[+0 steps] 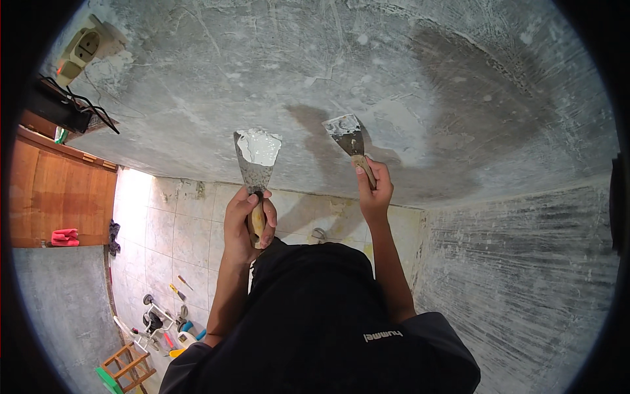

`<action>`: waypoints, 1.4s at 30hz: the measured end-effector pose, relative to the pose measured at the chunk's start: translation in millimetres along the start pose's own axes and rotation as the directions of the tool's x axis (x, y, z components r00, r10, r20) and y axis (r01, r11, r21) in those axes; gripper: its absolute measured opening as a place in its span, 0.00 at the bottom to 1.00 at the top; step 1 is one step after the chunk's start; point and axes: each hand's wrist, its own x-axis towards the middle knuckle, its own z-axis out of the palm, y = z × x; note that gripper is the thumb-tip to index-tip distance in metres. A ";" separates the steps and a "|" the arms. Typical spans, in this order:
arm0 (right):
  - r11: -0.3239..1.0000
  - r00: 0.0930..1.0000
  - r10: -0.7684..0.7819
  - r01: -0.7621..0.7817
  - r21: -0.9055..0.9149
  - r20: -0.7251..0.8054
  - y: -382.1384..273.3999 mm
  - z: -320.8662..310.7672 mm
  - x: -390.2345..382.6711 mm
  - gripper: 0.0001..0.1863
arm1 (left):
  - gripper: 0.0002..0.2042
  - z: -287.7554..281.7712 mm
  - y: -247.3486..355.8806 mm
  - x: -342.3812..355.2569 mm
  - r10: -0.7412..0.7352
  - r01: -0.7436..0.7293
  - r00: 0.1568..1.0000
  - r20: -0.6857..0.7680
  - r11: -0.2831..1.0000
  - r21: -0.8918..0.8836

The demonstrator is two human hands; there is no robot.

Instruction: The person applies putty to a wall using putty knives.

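My left hand point(251, 220) is closed around the wooden handle of a wide putty knife point(256, 174). A thick layer of wet white filler point(260, 146) covers the upper part of that blade. To its right, my right hand point(377, 186) grips the handle of a second, darker putty knife point(348, 140), whose blade edge is smeared with white. This blade is at or close to the grey plastered wall point(308, 72); whether it touches cannot be told. Around it the wall shows pale smeared patches and shadows of the tool and hand.
A power socket point(85, 49) and a black box with cables point(62, 108) are at the upper left. Below them stands wooden furniture point(62, 190) with a red cloth point(65, 238). Tools, a wheeled frame point(157, 322) and a wooden stool point(126, 368) stand on the tiled floor point(190, 240).
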 end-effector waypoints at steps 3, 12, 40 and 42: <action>1.000 0.999 0.000 0.000 0.011 -0.036 0.0 3.0 -1.1 0.14 | 0.14 1.4 0.7 0.9 -0.007 0.007 1.000 0.020 1.000 -0.003; 0.997 0.999 -0.048 0.048 -0.064 -0.005 -38.3 33.9 19.0 0.14 | 0.14 0.1 4.8 3.1 0.008 -0.008 0.999 0.033 1.000 -0.003; 0.980 0.992 -0.128 0.123 -0.154 -0.017 -80.6 48.1 15.7 0.13 | 0.13 -0.8 4.5 2.3 -0.006 0.007 0.997 0.083 1.000 -0.011; 0.981 0.988 -0.157 0.156 -0.112 -0.003 -81.4 42.1 6.0 0.14 | 0.13 -3.0 5.0 1.1 0.009 -0.007 0.994 0.109 1.000 -0.013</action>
